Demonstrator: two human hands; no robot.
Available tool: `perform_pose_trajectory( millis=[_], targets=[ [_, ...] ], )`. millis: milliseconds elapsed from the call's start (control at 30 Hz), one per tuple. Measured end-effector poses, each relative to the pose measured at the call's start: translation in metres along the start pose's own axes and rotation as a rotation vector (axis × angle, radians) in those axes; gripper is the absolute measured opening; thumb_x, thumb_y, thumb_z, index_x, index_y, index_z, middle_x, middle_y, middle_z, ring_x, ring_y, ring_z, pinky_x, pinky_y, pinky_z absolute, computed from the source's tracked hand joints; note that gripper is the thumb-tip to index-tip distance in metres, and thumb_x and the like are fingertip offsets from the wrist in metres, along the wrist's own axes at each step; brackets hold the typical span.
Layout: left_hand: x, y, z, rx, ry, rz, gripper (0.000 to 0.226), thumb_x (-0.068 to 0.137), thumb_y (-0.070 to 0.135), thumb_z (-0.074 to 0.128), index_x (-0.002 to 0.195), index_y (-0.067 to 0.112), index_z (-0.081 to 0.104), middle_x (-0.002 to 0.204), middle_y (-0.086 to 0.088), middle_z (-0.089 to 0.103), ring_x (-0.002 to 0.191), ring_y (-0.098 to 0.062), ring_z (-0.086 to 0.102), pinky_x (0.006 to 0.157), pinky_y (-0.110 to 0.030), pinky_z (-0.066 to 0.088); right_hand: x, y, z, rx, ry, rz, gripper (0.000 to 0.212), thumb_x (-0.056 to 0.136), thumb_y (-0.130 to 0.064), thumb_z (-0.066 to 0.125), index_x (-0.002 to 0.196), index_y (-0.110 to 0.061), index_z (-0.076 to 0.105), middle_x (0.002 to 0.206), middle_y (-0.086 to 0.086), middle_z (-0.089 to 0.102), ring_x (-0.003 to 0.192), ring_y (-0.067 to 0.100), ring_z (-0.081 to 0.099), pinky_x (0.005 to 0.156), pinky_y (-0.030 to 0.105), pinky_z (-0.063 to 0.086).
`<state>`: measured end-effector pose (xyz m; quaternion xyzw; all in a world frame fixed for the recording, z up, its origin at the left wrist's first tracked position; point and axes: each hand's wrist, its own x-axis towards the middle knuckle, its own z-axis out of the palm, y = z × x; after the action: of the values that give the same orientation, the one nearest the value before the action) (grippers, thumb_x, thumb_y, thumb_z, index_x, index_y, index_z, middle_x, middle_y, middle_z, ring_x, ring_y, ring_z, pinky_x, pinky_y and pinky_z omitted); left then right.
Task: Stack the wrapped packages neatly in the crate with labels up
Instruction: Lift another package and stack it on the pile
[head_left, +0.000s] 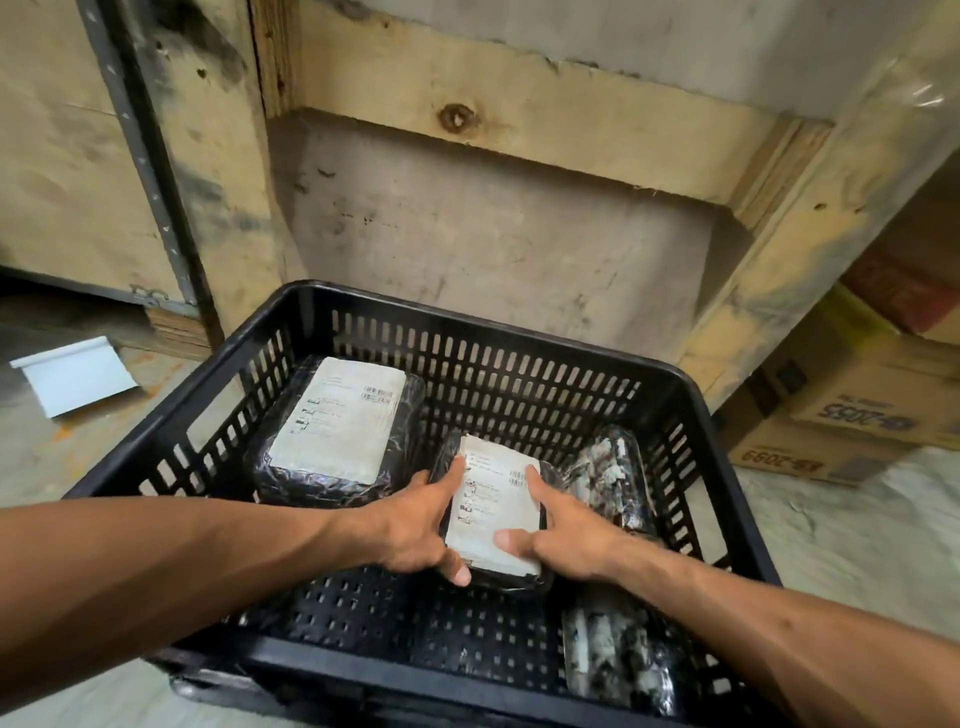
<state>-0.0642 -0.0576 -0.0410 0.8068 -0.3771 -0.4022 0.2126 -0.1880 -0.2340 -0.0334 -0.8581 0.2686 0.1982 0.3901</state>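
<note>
Both hands hold one package (493, 512) between them, label up, in the middle of the crate (524, 332). The left hand (415, 525) has its grip on the package's left edge: fingers spread along the side, the forefinger lying on the label's far-left corner, the thumb hooked round the near-left corner. The right hand (563, 540) grips the right edge, forefinger stretched across the label toward its barcode, thumb pressing flat on the label's near part. The package is wrapped in shiny black film and lies level; whether it rests on the crate floor or is just above it cannot be told.

To its far left, close by but apart, a larger package (337, 421) lies in the far-left part of the crate, its white label up. Along the right wall two more packages show only crinkled black-and-white wrap: one (613, 467) just right of the held package, another (618, 660) in the near-right corner, under the right forearm.

The black slotted crate sits on the floor before a wooden pallet frame (519, 104). Cardboard boxes (852, 415) stand at right, a white sheet (78, 374) at left.
</note>
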Motion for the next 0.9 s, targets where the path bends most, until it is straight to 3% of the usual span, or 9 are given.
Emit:
perform_pose_trajectory(
  millis=[100,200,233,333,500,633,700,767,900],
  targets=[
    [0.007,0.005,0.007,-0.026,0.006,-0.083,0.135,0.08,0.02,0.085,0.154,0.027,-0.028,0.168,-0.018,-0.005,0.153,-0.034,-0.012,0.121,-0.05,-0.002,0.016,-0.002,0.0,-0.045,0.018,0.011,0.108,0.093,-0.038,0.075,0.164,-0.026,-0.005,0.167,0.002,0.034,0.143,0.024,0.046,0.12,0.035,0.036],
    [0.021,0.008,0.007,0.037,0.037,-0.149,0.135,0.08,0.015,0.084,0.155,0.021,-0.028,0.164,-0.022,0.017,0.151,-0.037,0.016,0.123,-0.048,0.016,0.037,-0.006,0.003,-0.136,0.005,0.003,0.106,0.095,-0.037,0.072,0.164,-0.025,-0.007,0.163,0.006,0.04,0.124,0.022,0.057,0.092,0.018,0.049],
    [0.026,0.009,0.008,0.064,0.046,-0.169,0.135,0.081,0.015,0.084,0.155,0.021,-0.028,0.163,-0.024,0.018,0.149,-0.038,0.022,0.122,-0.047,0.021,0.043,-0.006,0.005,-0.151,0.004,0.011,0.105,0.096,-0.037,0.072,0.164,-0.024,-0.008,0.163,0.008,0.04,0.124,0.023,0.058,0.091,0.019,0.05],
    [0.043,0.011,0.016,0.19,0.059,-0.254,0.135,0.078,0.015,0.087,0.157,0.018,-0.022,0.164,-0.026,0.01,0.146,-0.039,0.03,0.118,-0.043,0.032,0.056,-0.001,0.012,-0.176,-0.007,0.056,0.105,0.097,-0.039,0.069,0.164,-0.022,-0.01,0.167,0.012,0.032,0.146,0.031,0.042,0.118,0.039,0.04],
    [0.06,0.007,0.02,0.348,0.058,-0.281,0.131,0.067,0.014,0.094,0.161,0.009,0.002,0.157,-0.027,0.028,0.136,-0.038,0.045,0.11,-0.037,0.041,0.059,0.007,0.018,-0.312,-0.073,0.082,0.101,0.1,-0.054,0.057,0.163,-0.023,-0.016,0.172,0.016,0.014,0.157,0.034,0.018,0.127,0.049,0.021],
    [0.058,0.003,0.025,0.472,0.046,-0.267,0.13,0.071,0.025,0.092,0.159,0.002,0.0,0.16,-0.031,0.015,0.141,-0.041,0.037,0.113,-0.036,0.037,0.053,0.004,0.012,-0.562,-0.162,0.082,0.096,0.102,-0.063,0.043,0.161,-0.027,-0.024,0.161,0.011,-0.044,0.159,0.033,-0.01,0.129,0.049,0.005],
    [0.059,0.0,0.028,0.583,0.058,-0.198,0.126,0.078,0.037,0.085,0.158,-0.003,-0.003,0.163,-0.032,-0.007,0.15,-0.044,0.012,0.123,-0.039,0.02,0.05,0.003,0.008,-0.724,-0.206,0.025,0.102,0.099,-0.068,0.043,0.16,-0.025,-0.026,0.156,0.007,-0.051,0.154,0.029,-0.029,0.128,0.049,-0.005],
    [0.063,-0.002,0.027,0.643,0.066,-0.112,0.112,0.091,0.046,0.069,0.156,-0.004,-0.007,0.163,-0.028,-0.015,0.152,-0.04,-0.01,0.126,-0.043,0.002,0.048,0.004,0.006,-0.777,-0.26,-0.001,0.108,0.098,-0.067,0.048,0.158,-0.025,-0.031,0.157,0.007,-0.049,0.152,0.029,-0.033,0.128,0.05,-0.005],
    [0.075,-0.005,0.022,0.606,0.018,-0.083,0.092,0.102,0.041,0.052,0.156,-0.007,-0.005,0.164,-0.029,-0.01,0.154,-0.034,-0.007,0.123,-0.037,-0.003,0.044,0.012,0.01,-0.7,-0.292,-0.056,0.108,0.103,-0.048,0.055,0.153,-0.025,-0.037,0.153,0.008,-0.052,0.151,0.029,-0.032,0.128,0.05,0.005]
  ],
)
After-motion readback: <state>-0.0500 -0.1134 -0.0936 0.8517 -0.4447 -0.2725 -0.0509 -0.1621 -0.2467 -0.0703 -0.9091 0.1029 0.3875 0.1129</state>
